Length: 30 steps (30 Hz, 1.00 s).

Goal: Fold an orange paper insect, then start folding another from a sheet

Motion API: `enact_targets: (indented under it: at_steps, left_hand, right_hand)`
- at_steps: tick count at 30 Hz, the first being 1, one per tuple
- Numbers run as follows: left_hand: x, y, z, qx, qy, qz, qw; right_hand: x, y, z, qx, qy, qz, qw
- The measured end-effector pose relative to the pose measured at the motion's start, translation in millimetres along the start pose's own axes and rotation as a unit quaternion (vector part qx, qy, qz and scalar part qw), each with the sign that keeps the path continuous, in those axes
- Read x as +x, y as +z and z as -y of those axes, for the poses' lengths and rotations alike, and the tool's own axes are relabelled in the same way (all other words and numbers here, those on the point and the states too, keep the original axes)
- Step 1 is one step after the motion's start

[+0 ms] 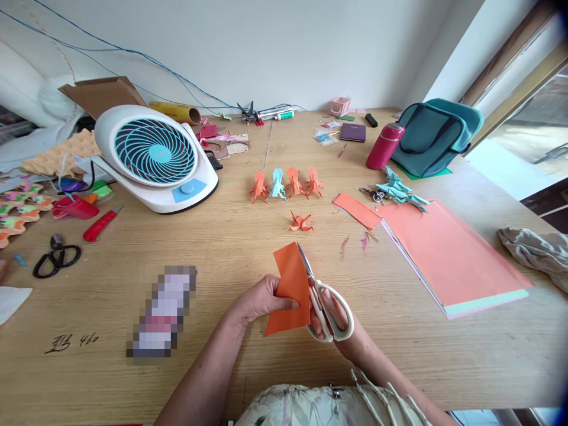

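My left hand (266,296) pinches a piece of orange paper (293,275), its thumb lying across the front. In my right hand (335,307) is a pair of scissors (331,316) with white handles, fingers through the loops. The blades point up along the paper's right edge; whether they touch it I cannot tell. Beyond the paper sits a small orange folded paper figure (301,222). Behind that stands a row of several folded paper figures (295,182), one light blue and the others orange. To their right lies a stack of orange paper strips (357,210).
Large coloured sheets (452,254) lie at the right, near blue paper figures (402,189), a red bottle (385,146) and a teal bag (432,139). On the left are a white fan (155,157), a red cutter (102,223), black scissors (57,257) and a blurred-out rectangular object (162,313).
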<state>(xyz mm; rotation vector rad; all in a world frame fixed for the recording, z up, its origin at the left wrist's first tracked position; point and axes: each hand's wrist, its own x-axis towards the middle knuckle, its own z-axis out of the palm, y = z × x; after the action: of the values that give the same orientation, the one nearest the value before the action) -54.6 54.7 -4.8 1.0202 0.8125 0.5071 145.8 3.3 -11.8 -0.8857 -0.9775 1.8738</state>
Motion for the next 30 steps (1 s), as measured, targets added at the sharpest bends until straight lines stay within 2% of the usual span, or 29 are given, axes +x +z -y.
enact_targets:
  at_steps: [8,19,30]
  left_hand:
    - [1.7,-2.9,5.4,0.003,-0.002,-0.008,1.0]
    - [2.3,-2.2,7.2,0.009,0.011,0.028,1.0]
    - [2.6,1.0,5.3,0.024,0.014,-0.002,1.0]
  right_hand:
    - [-0.3,1.2,0.8,0.017,0.0,0.0,1.0]
    - [1.2,0.2,-0.3,0.02,0.011,-0.016,1.0]
    - [0.9,1.4,3.7,0.006,0.004,-0.001,1.0]
